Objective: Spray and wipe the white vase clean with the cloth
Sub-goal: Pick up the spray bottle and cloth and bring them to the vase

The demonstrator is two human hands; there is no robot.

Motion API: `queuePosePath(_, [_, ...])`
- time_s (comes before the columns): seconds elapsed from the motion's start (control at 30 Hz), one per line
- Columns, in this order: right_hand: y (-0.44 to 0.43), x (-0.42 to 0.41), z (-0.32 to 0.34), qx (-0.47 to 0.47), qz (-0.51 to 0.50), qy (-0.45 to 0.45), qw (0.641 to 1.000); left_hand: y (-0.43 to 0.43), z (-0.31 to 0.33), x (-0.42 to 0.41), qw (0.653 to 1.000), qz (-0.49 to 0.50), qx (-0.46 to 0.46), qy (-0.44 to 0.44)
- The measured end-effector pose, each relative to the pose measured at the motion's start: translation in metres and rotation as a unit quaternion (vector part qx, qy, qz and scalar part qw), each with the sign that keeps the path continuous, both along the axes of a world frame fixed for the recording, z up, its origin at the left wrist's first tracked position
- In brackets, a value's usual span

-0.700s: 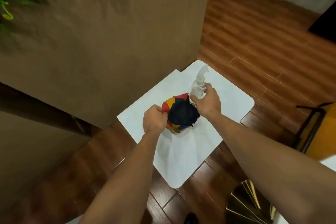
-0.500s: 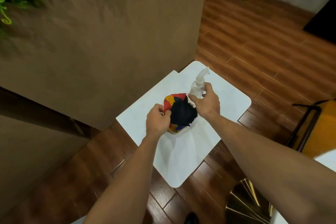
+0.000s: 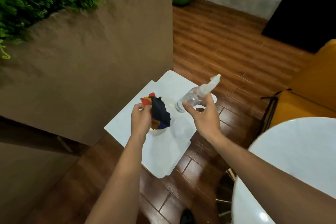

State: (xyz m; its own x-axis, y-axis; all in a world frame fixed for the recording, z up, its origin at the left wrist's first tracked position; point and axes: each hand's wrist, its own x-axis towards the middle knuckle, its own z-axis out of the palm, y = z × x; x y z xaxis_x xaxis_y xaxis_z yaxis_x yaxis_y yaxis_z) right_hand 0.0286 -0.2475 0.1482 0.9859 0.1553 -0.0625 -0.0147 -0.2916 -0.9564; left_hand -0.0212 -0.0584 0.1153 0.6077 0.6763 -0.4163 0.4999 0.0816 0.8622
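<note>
"Brown rough wall (image 3: 91,69) fills the left, plank wooden floor (image 3: 227,42) the far right, and a round glossy white table (image 3: 291,160) crowds the near right. Where's the work?"

"On the flat white low tabletop (image 3: 163,158) in the middle. The white vase (image 3: 158,132) sits on it, mostly hidden under the crumpled multicoloured cloth (image 3: 160,112) — only a pale curve shows at its near side."

"And the hands?"

"The left hand (image 3: 141,116) is bunched tight around the cloth's left end, over the vase. The right hand (image 3: 203,112) has thumb and fingers wrapped round the clear plastic spray bottle (image 3: 190,99), held above the tabletop and tilted, nozzle toward the far right."

"So spraying is the step?"

"I'd judge so. The nozzle faces away from the vase, so it should turn toward it, and the cloth should draw aside first — otherwise the mist lands on fabric. There's open room far right; the wall hems the left, the tabletop's right edge lies under the bottle, and the round table sits close by the right forearm."
</note>
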Motion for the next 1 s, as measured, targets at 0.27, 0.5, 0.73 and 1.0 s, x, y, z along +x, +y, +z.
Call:
queuePosePath(0.27, [-0.106,-0.088,0.053,0.047,0.025,0.02,0.998,-0.074,0.053,-0.058,0.99,0.069,-0.042,-0.113])
queuePosePath(0.5, [-0.217,-0.158,0.056,0.001,-0.001,0.032,0.999,-0.176,0.076,-0.116,0.987,-0.004,-0.078,-0.14])
queuePosePath(0.73, [-0.335,-0.234,0.057,0.009,-0.038,0.036,0.999,-0.287,0.085,-0.171,0.991,-0.06,-0.041,-0.109])
queuePosePath(1.0, [-0.462,-0.31,0.044,0.015,-0.079,0.038,0.996,-0.407,0.08,-0.23,0.978,-0.097,-0.148,-0.109])
